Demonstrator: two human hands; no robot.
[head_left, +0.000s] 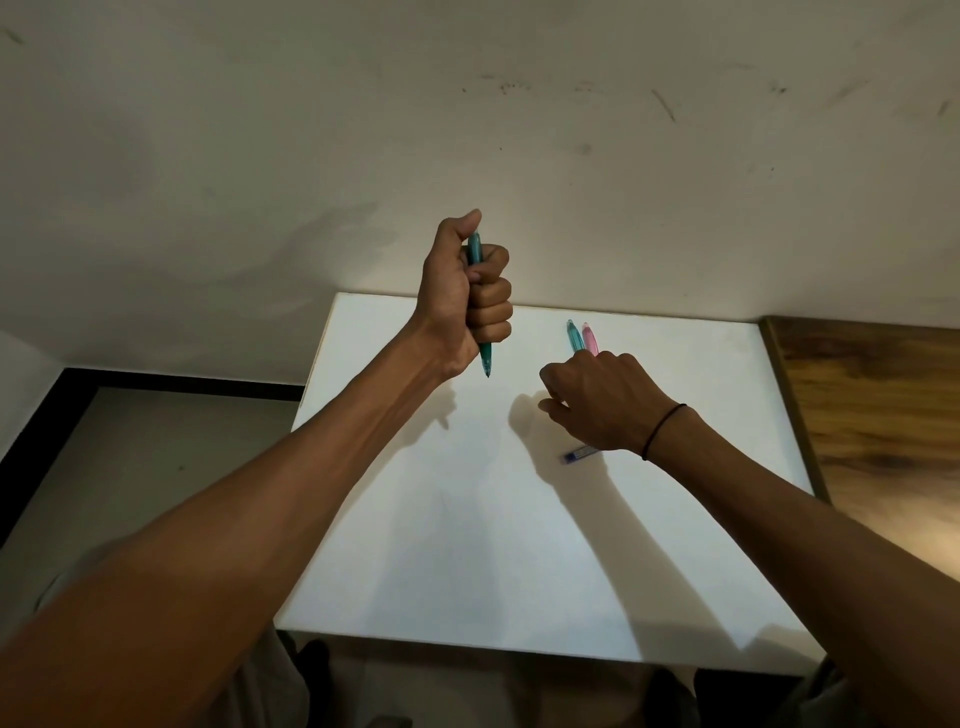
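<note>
Head view: the left hand (467, 296) grips a teal pen (475, 249) in a fist above the white table (467, 545). Four fingers wrap the barrel, the thumb caps the top end, and the tip points down below the little finger. This looks like clicking the button, so press the thumb straight along the barrel and keep the fist firm. The right hand (597, 400) has curled fingers; whether they pinch anything, I cannot tell. Just past its knuckles lie a light blue pen (573, 335) and a pink pen (589, 338).

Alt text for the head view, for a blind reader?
The left hand grips a teal pen, tip down, above a white table. The right hand reaches to a light blue pen and a pink pen lying there.
</note>
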